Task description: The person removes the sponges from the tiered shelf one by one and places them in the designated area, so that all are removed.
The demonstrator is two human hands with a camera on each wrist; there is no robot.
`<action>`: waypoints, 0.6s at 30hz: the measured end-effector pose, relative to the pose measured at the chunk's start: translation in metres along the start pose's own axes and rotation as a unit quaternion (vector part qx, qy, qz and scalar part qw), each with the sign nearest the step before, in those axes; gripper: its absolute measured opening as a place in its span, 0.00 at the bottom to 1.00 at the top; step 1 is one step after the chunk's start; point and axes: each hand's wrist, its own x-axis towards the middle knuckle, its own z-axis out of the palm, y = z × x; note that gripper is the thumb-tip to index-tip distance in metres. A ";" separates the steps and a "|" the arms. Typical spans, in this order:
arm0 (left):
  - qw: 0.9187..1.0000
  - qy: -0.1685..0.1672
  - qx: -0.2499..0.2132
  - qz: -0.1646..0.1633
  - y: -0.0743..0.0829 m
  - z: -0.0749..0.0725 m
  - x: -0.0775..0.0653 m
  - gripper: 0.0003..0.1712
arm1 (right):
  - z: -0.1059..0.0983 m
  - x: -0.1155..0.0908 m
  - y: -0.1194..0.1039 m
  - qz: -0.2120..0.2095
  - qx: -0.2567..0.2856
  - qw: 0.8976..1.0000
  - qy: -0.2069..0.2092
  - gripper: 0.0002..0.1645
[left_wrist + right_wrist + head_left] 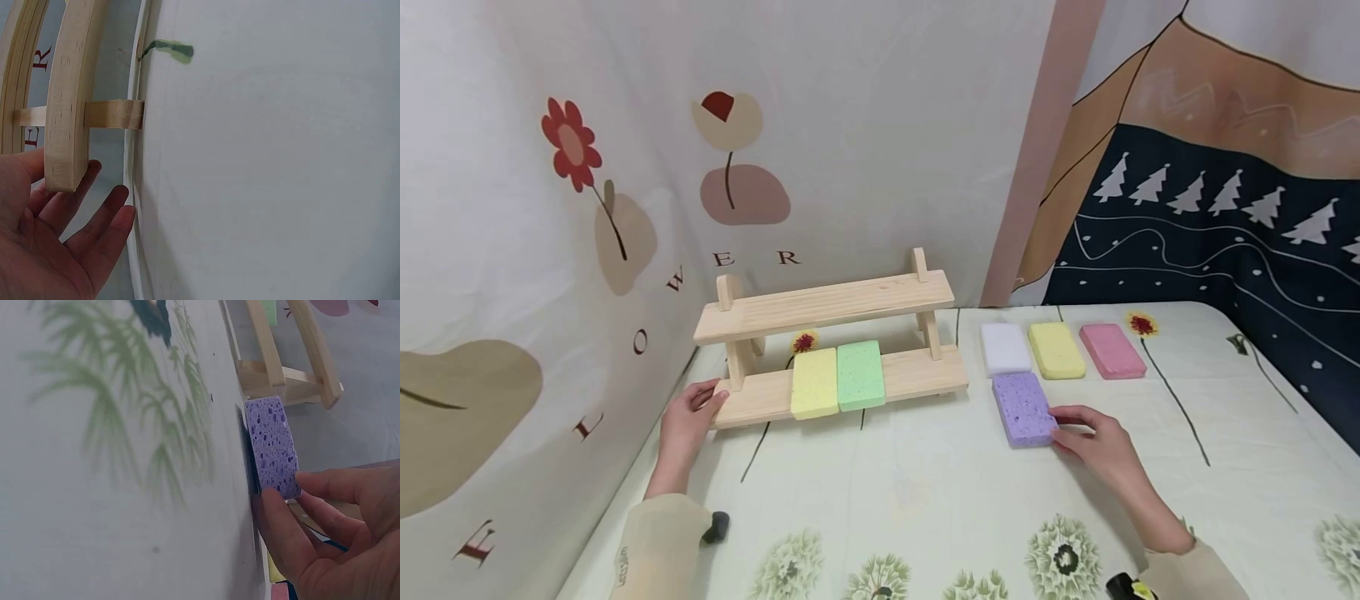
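A two-tier wooden shelf (820, 308) stands on the left of the table. My left hand (688, 418) pinches the left end of its lower board (65, 112) between thumb and fingers, the outer fingers spread free. On that lower board lie a yellow sponge (815, 383) and a green sponge (861, 376), side by side. My right hand (1099, 443) pinches the purple sponge (1024, 410) at its right edge, with thumb and fingertips. In the right wrist view the purple sponge (272, 445) tilts slightly off the tabletop, its far end close to the shelf in that view.
Behind the purple sponge lie a white sponge (1006, 349), a second yellow sponge (1057, 351) and a pink sponge (1112, 351) in a row. A flower-printed cloth (917, 492) covers the table. Printed curtains (880, 150) hang behind and at the sides.
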 end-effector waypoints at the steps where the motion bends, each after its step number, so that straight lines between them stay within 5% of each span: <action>1: 1.000 0.001 0.001 0.001 0.000 0.000 0.000 0.29 | 0.000 0.000 0.000 -0.003 -0.003 1.000 0.000 0.23; 18: 1.000 0.000 -0.008 -0.006 0.000 0.001 0.002 0.29 | -0.001 0.001 -0.003 0.004 -0.033 0.999 0.005 0.20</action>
